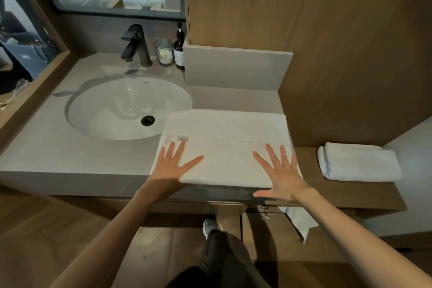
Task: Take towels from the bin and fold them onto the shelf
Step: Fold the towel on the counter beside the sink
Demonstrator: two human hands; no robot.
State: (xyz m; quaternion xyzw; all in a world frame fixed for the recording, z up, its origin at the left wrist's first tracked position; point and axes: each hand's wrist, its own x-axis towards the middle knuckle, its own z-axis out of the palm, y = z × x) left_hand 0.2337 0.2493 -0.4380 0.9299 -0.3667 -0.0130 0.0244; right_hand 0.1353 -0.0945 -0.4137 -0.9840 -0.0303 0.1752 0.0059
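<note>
A white towel (224, 147) lies folded flat on the grey counter (58, 147), to the right of the sink, with a small grey label near its left edge. My left hand (173, 166) rests on its near left part, fingers spread and straight. My right hand (280, 175) lies flat on its near right corner, fingers spread too. A second white towel (357, 162), folded, sits on the wooden shelf (350, 194) at the right. One more piece of white cloth (301, 222) hangs below the counter edge. No bin is in view.
A round white sink (112, 110) with a black tap (138, 44) takes the counter's left half. A glass (163, 51) and a dark bottle (179, 51) stand behind it. A wooden wall (327, 30) rises at the back right. My leg and shoe (210, 227) are below.
</note>
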